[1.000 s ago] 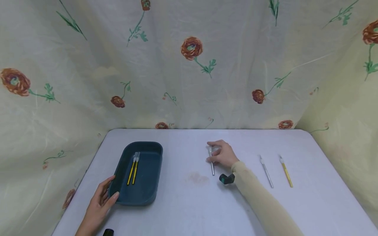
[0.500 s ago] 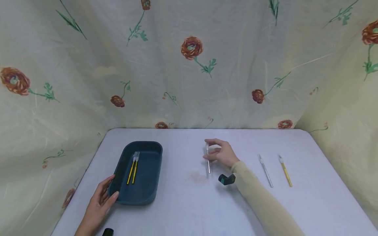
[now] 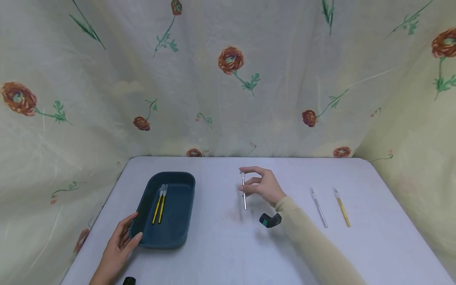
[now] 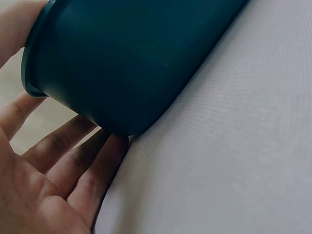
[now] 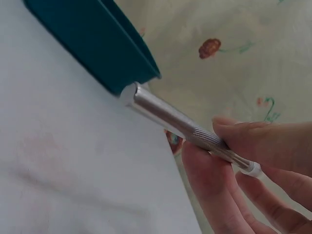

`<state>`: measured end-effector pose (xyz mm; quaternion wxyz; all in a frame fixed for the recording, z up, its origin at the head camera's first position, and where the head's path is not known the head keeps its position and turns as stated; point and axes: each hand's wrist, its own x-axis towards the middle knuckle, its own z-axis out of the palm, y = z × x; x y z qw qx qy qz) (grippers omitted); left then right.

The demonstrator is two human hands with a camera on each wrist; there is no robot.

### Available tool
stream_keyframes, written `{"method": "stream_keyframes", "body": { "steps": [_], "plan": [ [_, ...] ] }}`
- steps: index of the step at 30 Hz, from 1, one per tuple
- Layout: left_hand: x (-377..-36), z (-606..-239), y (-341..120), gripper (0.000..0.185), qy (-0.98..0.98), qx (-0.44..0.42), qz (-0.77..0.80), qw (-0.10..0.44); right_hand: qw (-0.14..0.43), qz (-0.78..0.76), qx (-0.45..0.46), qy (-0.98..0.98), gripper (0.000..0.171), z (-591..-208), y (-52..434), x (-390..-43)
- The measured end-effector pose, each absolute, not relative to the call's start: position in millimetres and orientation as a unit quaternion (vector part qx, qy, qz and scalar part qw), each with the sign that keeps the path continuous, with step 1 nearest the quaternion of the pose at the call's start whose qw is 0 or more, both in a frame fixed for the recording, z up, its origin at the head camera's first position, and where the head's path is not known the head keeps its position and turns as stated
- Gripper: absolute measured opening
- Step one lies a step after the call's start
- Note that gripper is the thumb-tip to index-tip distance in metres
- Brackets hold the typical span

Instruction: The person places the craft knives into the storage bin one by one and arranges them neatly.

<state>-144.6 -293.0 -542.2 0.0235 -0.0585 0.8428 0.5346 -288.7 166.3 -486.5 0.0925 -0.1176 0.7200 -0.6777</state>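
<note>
Right hand (image 3: 263, 186) pinches silver craft knife (image 3: 244, 194) near its capped tip, lifted clear of table (image 3: 228, 245), while left hand (image 3: 119, 247), fingers relaxed, rests against near corner of blue tray (image 3: 178, 233), steadying it.

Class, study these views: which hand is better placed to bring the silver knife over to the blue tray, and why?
Probably the right hand: it already pinches the silver knife. The left hand rests against the blue tray.
</note>
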Motion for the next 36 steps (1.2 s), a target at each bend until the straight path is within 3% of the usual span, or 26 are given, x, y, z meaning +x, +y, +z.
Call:
{"method": "stream_keyframes", "body": {
  "steps": [36],
  "plan": [
    [-145.1,-542.1,-294.0,0.077,0.839,-0.047,0.542,0.005,0.109,-0.684,-0.201,0.692,0.071,-439.0,93.9,-266.9]
  ]
}}
